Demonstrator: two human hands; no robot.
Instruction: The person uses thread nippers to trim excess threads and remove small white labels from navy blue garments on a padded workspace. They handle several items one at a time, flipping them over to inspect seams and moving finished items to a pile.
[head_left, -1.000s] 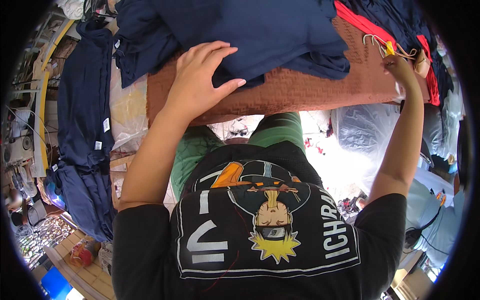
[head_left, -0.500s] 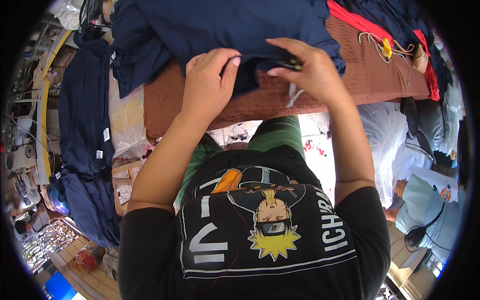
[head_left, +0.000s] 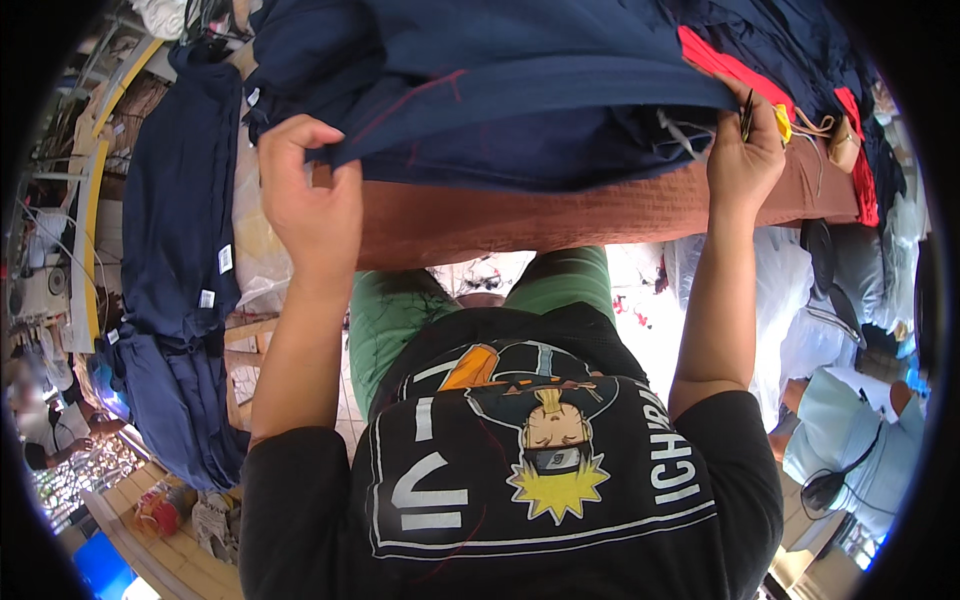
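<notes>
i've got both hands on the navy garment [head_left: 500, 90], which lies across the brown-covered table [head_left: 560, 215], its long axis running left to right. my left hand [head_left: 305, 200] pinches its near-left hem closed; my right hand [head_left: 745, 160] is clamped on the right edge, a thin dark tool held alongside. small white tags [head_left: 225, 258] sit on the hanging navy clothes [head_left: 175, 250] at left.
</notes>
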